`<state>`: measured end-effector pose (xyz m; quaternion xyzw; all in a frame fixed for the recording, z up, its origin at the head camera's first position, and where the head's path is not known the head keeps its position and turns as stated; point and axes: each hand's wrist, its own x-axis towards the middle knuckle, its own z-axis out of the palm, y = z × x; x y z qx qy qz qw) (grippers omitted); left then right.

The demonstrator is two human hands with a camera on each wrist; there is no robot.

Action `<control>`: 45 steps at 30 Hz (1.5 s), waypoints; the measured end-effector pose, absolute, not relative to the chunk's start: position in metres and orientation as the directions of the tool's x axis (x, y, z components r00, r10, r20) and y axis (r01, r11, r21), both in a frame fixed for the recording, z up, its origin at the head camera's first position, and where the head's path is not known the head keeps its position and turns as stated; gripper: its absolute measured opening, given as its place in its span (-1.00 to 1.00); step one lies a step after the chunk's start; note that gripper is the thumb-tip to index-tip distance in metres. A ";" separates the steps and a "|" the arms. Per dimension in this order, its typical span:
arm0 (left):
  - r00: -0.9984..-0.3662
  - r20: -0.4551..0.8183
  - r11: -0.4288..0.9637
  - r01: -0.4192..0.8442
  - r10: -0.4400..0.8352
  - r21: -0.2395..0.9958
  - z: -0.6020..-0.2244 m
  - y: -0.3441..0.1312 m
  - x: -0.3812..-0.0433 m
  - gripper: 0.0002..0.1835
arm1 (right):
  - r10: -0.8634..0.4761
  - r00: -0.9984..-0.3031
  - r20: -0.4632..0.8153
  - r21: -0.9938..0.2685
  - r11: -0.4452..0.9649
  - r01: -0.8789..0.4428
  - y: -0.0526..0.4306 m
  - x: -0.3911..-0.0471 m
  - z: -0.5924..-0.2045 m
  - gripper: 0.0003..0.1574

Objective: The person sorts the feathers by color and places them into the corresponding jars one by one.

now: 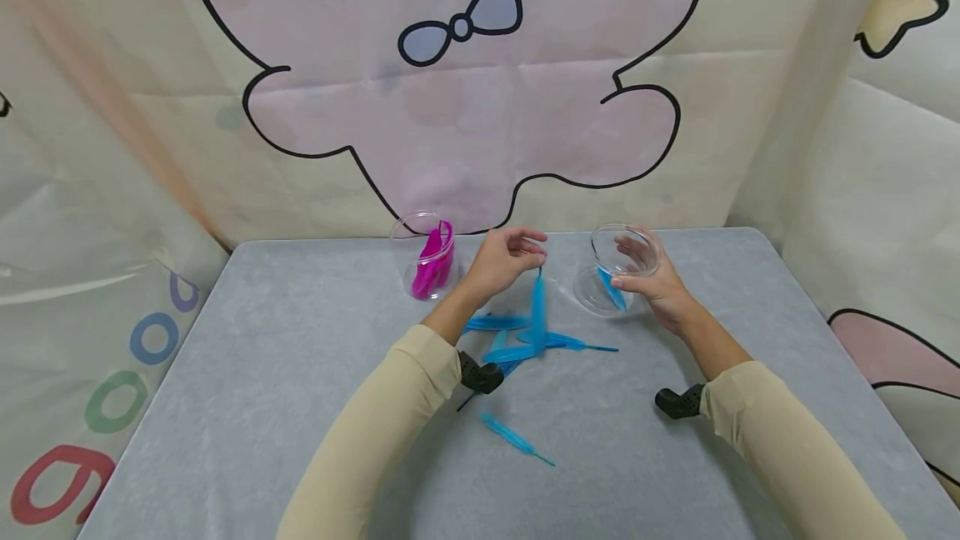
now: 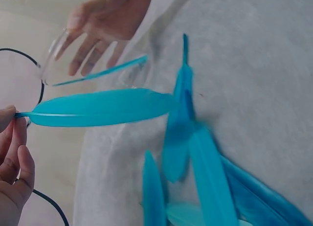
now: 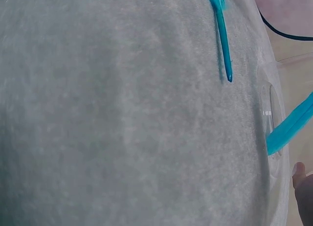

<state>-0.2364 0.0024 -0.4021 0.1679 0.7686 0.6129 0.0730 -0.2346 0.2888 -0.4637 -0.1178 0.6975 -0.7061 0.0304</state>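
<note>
My left hand (image 1: 504, 261) pinches a blue feather (image 1: 538, 311) by its quill, and the vane hangs down over the table. In the left wrist view that feather (image 2: 102, 107) lies level across the picture. My right hand (image 1: 654, 277) holds a clear plastic cup (image 1: 597, 292) at the table's far side, thumb and fingers round its upper part. Inside that cup leans another blue feather (image 1: 612, 289). Below the left hand several blue feathers (image 1: 506, 354) lie in a loose, crossing pile. The right wrist view shows only the right thumb (image 3: 300, 174) beside the cup.
A second clear cup (image 1: 401, 261) with magenta feathers (image 1: 433, 265) stands at the far edge, left of the left hand. One small blue feather (image 1: 517, 438) lies apart, nearer the front. Grey cloth covers the table (image 1: 300, 390); a printed curtain (image 1: 450, 123) hangs behind.
</note>
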 end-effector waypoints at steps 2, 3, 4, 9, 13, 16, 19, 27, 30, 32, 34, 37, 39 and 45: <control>-0.933 0.102 0.174 0.170 0.344 0.970 -0.398 0.004 -0.237 -0.71 | -0.207 -0.971 0.121 -0.993 -0.023 -0.118 0.289 -0.234 -0.464 0.09; -0.934 0.105 0.163 0.169 0.342 0.972 -0.396 0.004 -0.238 -0.71 | -0.206 -0.971 0.119 -0.993 -0.023 -0.116 0.289 -0.234 -0.464 0.09; -0.935 0.107 0.152 0.167 0.338 0.974 -0.394 0.005 -0.238 -0.71 | -0.205 -0.972 0.116 -0.993 -0.021 -0.114 0.289 -0.234 -0.464 0.09; -0.939 0.131 0.111 0.174 0.319 0.978 -0.384 0.008 -0.242 -0.70 | -0.209 -0.970 0.125 -0.992 -0.020 -0.124 0.290 -0.235 -0.465 0.09; -0.942 0.152 0.085 0.185 0.298 0.979 -0.374 0.010 -0.244 -0.69 | -0.212 -0.968 0.133 -0.991 -0.020 -0.132 0.291 -0.236 -0.466 0.08; -0.945 0.171 0.046 0.191 0.279 0.981 -0.368 0.012 -0.246 -0.69 | -0.213 -0.968 0.133 -0.991 -0.020 -0.132 0.291 -0.236 -0.466 0.08; -0.947 0.194 0.008 0.203 0.257 0.979 -0.360 0.014 -0.247 -0.70 | -0.218 -0.967 0.133 -0.991 -0.026 -0.131 0.291 -0.234 -0.465 0.09; -0.954 0.218 -0.033 0.216 0.204 0.976 -0.342 0.020 -0.249 -0.70 | -0.230 -0.962 0.149 -0.988 -0.063 -0.138 0.290 -0.233 -0.463 0.09; -0.957 0.215 -0.039 0.212 0.193 0.977 -0.337 0.024 -0.250 -0.70 | -0.232 -0.962 0.144 -0.989 -0.063 -0.133 0.290 -0.233 -0.463 0.09; -0.958 0.222 -0.054 0.216 0.182 0.975 -0.335 0.027 -0.250 -0.69 | -0.230 -0.963 0.139 -0.990 -0.061 -0.128 0.290 -0.233 -0.464 0.08; -0.958 0.234 -0.075 0.225 0.164 0.972 -0.333 0.030 -0.251 -0.70 | -0.228 -0.964 0.133 -0.991 -0.057 -0.124 0.289 -0.233 -0.463 0.08; -0.960 0.251 -0.098 0.240 0.123 0.966 -0.332 0.036 -0.251 -0.70 | -0.226 -0.966 0.127 -0.991 -0.057 -0.117 0.289 -0.233 -0.463 0.09; -0.959 0.268 -0.106 0.258 0.094 0.960 -0.333 0.040 -0.251 -0.71 | -0.222 -0.968 0.121 -0.992 -0.057 -0.111 0.289 -0.234 -0.463 0.10; -0.946 0.321 -0.110 0.313 0.055 0.943 -0.340 0.052 -0.251 -0.76 | -0.208 -0.973 0.097 -0.995 -0.041 -0.090 0.289 -0.234 -0.462 0.11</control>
